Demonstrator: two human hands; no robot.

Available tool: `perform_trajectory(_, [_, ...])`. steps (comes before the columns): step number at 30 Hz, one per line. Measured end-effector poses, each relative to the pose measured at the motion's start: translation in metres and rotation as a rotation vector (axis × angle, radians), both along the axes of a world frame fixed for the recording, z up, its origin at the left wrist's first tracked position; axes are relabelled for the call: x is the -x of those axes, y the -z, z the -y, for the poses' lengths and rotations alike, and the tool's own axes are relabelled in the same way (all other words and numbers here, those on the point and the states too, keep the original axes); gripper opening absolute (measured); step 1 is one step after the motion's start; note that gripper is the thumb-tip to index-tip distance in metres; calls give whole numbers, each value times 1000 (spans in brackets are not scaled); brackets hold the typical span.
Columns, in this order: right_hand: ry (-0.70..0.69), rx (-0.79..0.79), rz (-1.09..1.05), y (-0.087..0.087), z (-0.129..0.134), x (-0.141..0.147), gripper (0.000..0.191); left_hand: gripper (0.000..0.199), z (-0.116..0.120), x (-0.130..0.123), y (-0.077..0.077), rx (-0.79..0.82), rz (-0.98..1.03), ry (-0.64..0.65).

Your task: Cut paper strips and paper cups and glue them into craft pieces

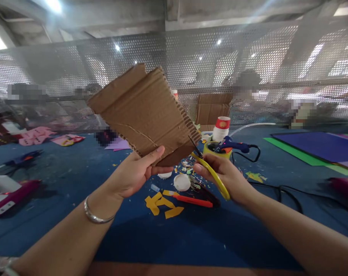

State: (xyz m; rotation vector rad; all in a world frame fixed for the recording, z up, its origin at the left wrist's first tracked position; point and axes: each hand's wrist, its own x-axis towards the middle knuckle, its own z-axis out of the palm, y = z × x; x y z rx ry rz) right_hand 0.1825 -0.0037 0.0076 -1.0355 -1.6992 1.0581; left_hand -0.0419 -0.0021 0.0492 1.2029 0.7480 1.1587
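My left hand pinches the lower edge of a brown corrugated cardboard piece between thumb and fingers, holding it up above the table. Yellow-handled scissors are gripped in my right hand, and their dark blades touch or overlap the cardboard's lower right corner. Below the hands lie an orange-red tool, yellow paper pieces, a white round lid and many small coloured scraps.
Behind my right hand, a blue glue gun rests on a yellow tape roll near stacked paper cups. Coloured sheets lie right, a purple power strip left. Black cables cross the right side. A perforated screen stands behind.
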Motion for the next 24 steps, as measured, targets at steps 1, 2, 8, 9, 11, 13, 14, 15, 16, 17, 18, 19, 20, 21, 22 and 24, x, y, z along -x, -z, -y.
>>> perform_trajectory(1, [-10, 0, 12, 0, 0, -1, 47, 44, 0, 0, 0, -3, -11, 4])
perform_trajectory(2, [-19, -1, 27, 1, -1, -1, 48, 44, 0, 0, 0, -4, -19, 6])
perform_trajectory(8, [-29, -43, 177, 2, -3, -5, 51, 36, -2, 6, 0, 30, -77, 66])
perform_trajectory(9, [-19, -47, 204, 2, -2, -5, 52, 37, -3, 7, 0, 28, -83, 69])
perform_trajectory(11, [12, -48, 247, 2, -1, -6, 55, 39, -2, 9, -1, 32, -91, 74])
perform_trajectory(13, [39, -39, 266, 2, 2, -5, 57, 41, -1, 11, -2, 38, -95, 76])
perform_trajectory(14, [52, -33, 267, 2, 3, -5, 58, 41, -1, 11, -3, 41, -100, 76])
perform_trajectory(15, [65, -30, 266, 2, 5, -4, 59, 41, 0, 11, -4, 43, -105, 76])
perform_trajectory(16, [77, -30, 263, 2, 6, -3, 60, 41, 0, 12, -5, 44, -109, 75])
perform_trajectory(17, [90, -31, 261, 2, 7, -2, 60, 42, 0, 12, -5, 46, -110, 71])
perform_trajectory(18, [100, -34, 256, 2, 8, -1, 61, 43, 1, 12, -6, 51, -108, 70])
perform_trajectory(19, [107, -38, 249, 2, 9, -1, 61, 44, 1, 12, -6, 57, -102, 69])
perform_trajectory(20, [111, -38, 241, 1, 9, 0, 61, 44, 1, 12, -7, 64, -94, 71])
perform_trajectory(21, [114, -33, 234, 1, 10, 0, 61, 44, 1, 12, -7, 70, -86, 74])
perform_trajectory(22, [115, -23, 227, 1, 11, 1, 61, 44, 0, 12, -6, 74, -82, 76])
perform_trajectory(24, [119, 5, 222, 0, 12, 1, 61, 42, 0, 13, -6, 81, -84, 77])
